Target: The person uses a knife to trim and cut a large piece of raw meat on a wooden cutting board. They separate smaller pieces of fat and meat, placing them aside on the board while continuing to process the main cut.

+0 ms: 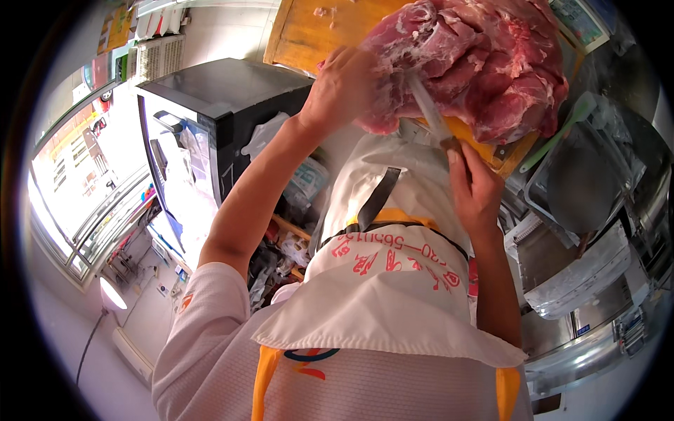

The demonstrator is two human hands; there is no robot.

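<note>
R. hand (479,186) is gripping the knife (430,109) handle, fingers closed, prob. for control, blade angling onto the meat (491,63) atop the wooden board (302,31); L. hand (338,90) is bracing the meat's left side, prob. steadying it. L. fingers blurring, can't tell if gripping.

Red characters (390,262) and digits (419,247) across white apron (379,309); 1 small blue label (583,330) on steel unit (605,307), illegible.
</note>
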